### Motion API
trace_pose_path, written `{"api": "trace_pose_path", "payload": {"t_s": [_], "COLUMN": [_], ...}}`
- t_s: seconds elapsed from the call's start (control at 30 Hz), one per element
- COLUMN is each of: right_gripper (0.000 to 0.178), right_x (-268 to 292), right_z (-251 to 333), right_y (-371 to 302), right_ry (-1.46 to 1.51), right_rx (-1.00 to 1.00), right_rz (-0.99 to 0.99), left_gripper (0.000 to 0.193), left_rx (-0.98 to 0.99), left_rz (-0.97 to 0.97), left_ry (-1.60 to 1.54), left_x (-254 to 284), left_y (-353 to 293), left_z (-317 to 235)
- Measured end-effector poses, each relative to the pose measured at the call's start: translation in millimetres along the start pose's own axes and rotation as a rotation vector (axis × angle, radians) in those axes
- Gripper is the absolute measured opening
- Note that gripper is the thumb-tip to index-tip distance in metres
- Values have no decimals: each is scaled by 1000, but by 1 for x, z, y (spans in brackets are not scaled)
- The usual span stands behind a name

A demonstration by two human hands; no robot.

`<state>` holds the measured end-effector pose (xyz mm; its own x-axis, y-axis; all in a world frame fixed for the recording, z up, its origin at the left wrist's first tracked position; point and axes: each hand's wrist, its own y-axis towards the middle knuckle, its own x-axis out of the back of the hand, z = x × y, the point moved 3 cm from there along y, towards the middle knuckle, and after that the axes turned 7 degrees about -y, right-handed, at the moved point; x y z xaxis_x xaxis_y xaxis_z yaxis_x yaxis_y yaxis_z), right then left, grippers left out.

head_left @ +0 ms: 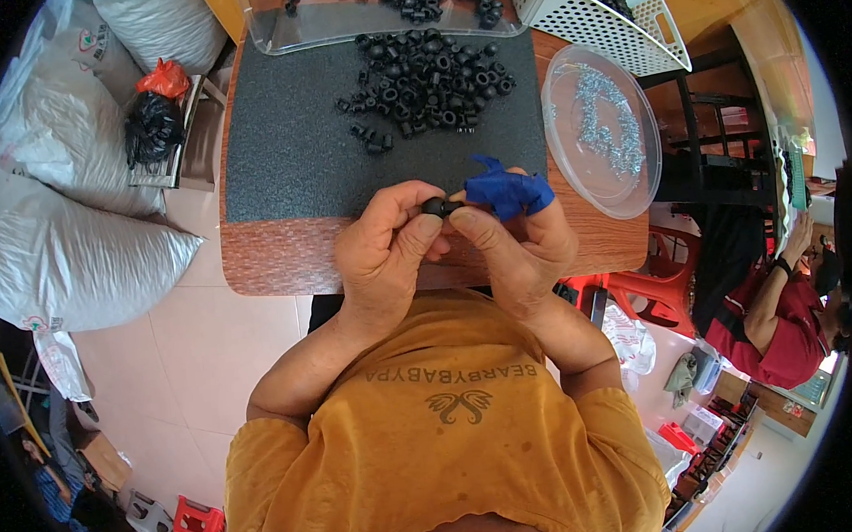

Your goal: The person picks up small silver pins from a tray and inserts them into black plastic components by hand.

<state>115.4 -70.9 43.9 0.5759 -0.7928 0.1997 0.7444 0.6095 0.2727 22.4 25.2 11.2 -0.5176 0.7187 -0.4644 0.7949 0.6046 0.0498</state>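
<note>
Just below the dark mat (345, 146), both the left hand (387, 249) and the right hand (515, 234) are closing their fingers on one small black part (435, 207), while the big pile of black parts (425, 81) on the mat is waiting untouched

A mat (345, 146) lies on the surface (283, 258). A pile of small round parts (427, 80) sits on the mat, behind the hands (453, 236). A round dish of screws (603, 130) sits right of the mat. Big sacks (61, 187) lie on the floor, left.
</note>
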Motion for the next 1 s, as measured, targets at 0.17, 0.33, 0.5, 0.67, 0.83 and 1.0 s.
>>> {"api": "trace_pose_path", "payload": {"t_s": [0.17, 0.33, 0.5, 0.67, 0.83, 1.0], "right_gripper": [17, 16, 16, 19, 19, 18], "right_x": [-4, -2, 3, 5, 4, 0], "right_z": [1, -5, -7, 0, 11, 9], "right_y": [-2, -5, -4, -3, -1, -4], "right_ry": [101, 85, -206, -391, -550, -563], "right_rx": [-40, -21, 173, 326, 448, 487], "right_rz": [-38, -46, -69, -24, 37, 18], "left_gripper": [19, 19, 22, 20, 20, 21], "left_rx": [4, 10, 11, 82, 115, 127], "left_rz": [5, -6, 24, 49, 45, 67], "left_ry": [14, -7, 137, 64, 74, 105], "left_x": [-1, -2, -4, 0, -1, -1], "left_y": [-1, -4, -1, -6, -6, -5], "left_z": [3, 3, 1, 2, 1, 0]}}
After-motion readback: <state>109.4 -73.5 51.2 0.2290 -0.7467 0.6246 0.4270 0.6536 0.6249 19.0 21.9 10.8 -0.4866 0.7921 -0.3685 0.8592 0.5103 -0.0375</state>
